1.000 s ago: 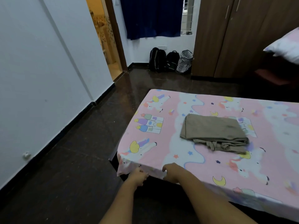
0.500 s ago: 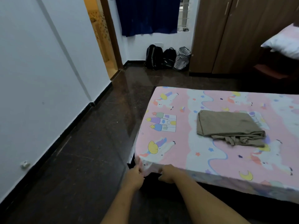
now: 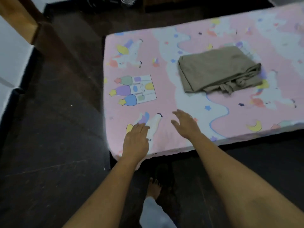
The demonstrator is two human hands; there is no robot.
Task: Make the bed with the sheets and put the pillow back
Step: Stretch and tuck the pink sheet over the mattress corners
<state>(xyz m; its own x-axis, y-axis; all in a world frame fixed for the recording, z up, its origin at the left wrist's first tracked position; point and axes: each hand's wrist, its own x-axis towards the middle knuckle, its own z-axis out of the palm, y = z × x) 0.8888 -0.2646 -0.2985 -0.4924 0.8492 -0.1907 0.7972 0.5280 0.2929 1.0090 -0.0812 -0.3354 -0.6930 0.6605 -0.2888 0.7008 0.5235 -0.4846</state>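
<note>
A pink printed sheet (image 3: 166, 66) with unicorns, castles and moons covers the mattress, lying smooth over the near left corner. My left hand (image 3: 135, 141) lies flat on that corner with straight fingers. My right hand (image 3: 185, 123) is spread open just over the sheet a little to the right. A folded brown sheet (image 3: 217, 69) lies on the bed beyond my right hand. The pillow is out of view.
Dark glossy floor (image 3: 54, 129) runs along the left side and foot of the bed. A white wall with black skirting (image 3: 9, 102) is at far left. My bare foot (image 3: 153, 189) stands below the bed edge. Bags sit at the top edge, blurred.
Both hands let go of the sheet edge under the corner and moved up onto the top of the bed with open palms. The camera tilted down and came closer.
</note>
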